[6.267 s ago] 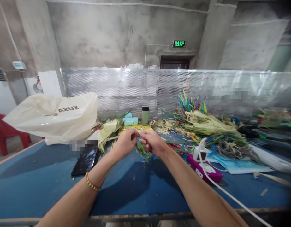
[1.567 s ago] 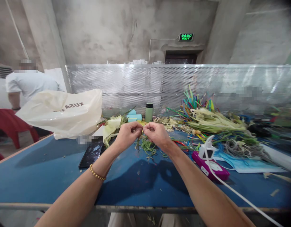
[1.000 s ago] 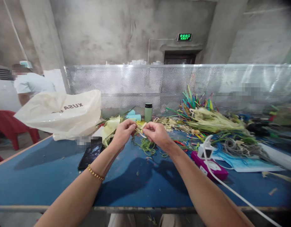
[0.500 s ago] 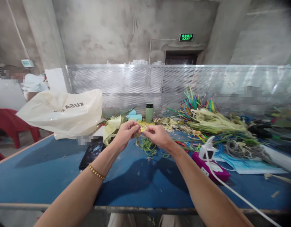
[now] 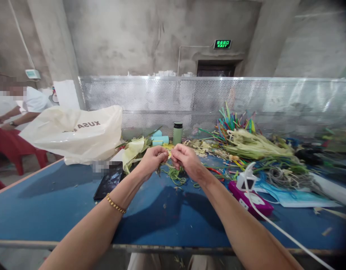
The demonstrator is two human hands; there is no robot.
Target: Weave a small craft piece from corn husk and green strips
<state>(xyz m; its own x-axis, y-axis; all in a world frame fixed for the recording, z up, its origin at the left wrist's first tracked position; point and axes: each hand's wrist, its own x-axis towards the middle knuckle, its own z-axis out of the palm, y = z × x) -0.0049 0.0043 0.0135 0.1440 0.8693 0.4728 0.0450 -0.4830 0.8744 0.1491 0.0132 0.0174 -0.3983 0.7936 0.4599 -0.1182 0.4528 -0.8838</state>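
My left hand (image 5: 152, 160) is closed in a pinch, and a short greenish-brown wisp (image 5: 158, 170), perhaps plant fibre, hangs below its fingertips. Close beside it, my right hand (image 5: 187, 160) is curled with its fingers pressed together; whatever it grips is too small to make out. A narrow gap separates the two hands. Below and between them, loops of green cord (image 5: 177, 177) lie on the blue table (image 5: 161, 221). Pale corn husks (image 5: 133, 150) lie just beyond my left hand.
Left stand a cream plastic bag (image 5: 77, 135) and a dark tablet (image 5: 108, 182). A green bottle (image 5: 178, 133) is behind my hands. Right are a husk pile (image 5: 257, 144), grey cord (image 5: 288, 178) and a purple power strip (image 5: 254, 200) with a white cable. A person (image 5: 35, 99) sits far left.
My right hand has curled its fingers further and turned slightly. The left hand keeps its pinch, shifted a little. The person at the far left has moved, and their forearms now show.
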